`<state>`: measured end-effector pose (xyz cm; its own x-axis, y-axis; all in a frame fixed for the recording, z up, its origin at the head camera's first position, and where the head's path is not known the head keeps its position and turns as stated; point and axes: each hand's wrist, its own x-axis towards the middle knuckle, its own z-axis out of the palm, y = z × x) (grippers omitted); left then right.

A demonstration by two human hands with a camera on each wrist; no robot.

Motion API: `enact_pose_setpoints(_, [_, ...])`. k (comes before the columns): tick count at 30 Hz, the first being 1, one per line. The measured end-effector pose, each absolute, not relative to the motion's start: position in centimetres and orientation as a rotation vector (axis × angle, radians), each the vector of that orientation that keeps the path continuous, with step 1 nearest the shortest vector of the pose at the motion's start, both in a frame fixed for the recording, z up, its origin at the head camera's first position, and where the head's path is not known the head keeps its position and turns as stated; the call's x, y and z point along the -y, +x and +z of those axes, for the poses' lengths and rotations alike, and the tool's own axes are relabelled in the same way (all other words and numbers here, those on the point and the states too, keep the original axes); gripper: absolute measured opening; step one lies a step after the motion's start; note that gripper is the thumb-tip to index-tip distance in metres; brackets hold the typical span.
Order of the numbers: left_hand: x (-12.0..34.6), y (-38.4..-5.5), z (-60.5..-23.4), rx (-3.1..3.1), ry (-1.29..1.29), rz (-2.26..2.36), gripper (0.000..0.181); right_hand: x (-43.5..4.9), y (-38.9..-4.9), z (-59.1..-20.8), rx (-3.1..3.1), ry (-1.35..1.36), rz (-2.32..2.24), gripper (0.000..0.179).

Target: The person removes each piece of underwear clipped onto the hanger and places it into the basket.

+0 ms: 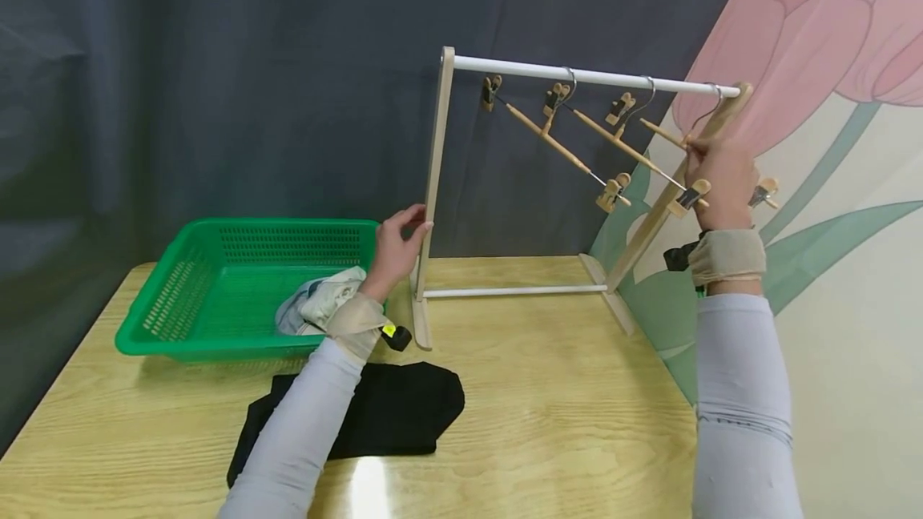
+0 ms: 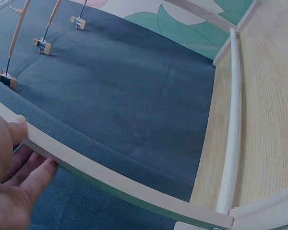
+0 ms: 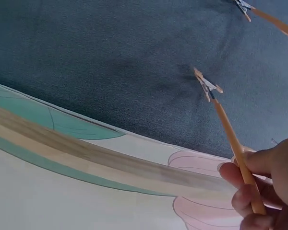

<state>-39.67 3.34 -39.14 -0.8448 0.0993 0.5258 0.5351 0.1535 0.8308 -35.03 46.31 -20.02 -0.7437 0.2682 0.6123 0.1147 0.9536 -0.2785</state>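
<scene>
A small garment rack with a white top rail (image 1: 519,68) and wooden uprights stands on the table. My left hand (image 1: 398,251) holds the rack's left upright (image 1: 435,158) between thumb and fingers, as the left wrist view also shows. At the right end of the rail, my right hand (image 1: 723,179) grips the wooden bar of a clip hanger (image 3: 230,136), whose metal hook is on the rail. Two more clip hangers, a left one (image 1: 546,137) and a middle one (image 1: 623,146), hang from the rail with their clips bare.
Left of the rack, a green plastic basket (image 1: 166,263) contains crumpled white and grey-blue cloth (image 1: 328,299). Folded black cloth (image 1: 404,407) lies in front, partly under my left forearm. A dark curtain (image 1: 324,102) hangs behind; a flower-painted wall (image 1: 851,327) runs along the right.
</scene>
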Motion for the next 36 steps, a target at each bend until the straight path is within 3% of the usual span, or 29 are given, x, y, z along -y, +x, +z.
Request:
enact_pose_setpoints(12, [-1.1, -38.5, -38.0, 2.464, -0.659, -1.637, 0.042, -46.0, -33.6, -22.0, 2.289, 0.134, 0.008, 0.035])
enact_pose_setpoints(20, [5.5, -35.1, -37.7, 2.694, -0.870, -1.308, 0.045, -43.6, -30.2, -29.2, 2.256, 0.335, 0.066, 0.025])
enact_pose_setpoints(30, [16.3, -31.7, -39.3, 2.695, -0.572, -0.939, 0.038, -33.5, -25.4, -40.8, 2.771, 0.631, 0.318, 0.033])
enact_pose_setpoints(36, [20.4, -31.1, -40.7, 2.499, -0.240, -0.841, 0.032, -24.0, -23.4, -44.1, 2.873, 0.777, 0.532, 0.050])
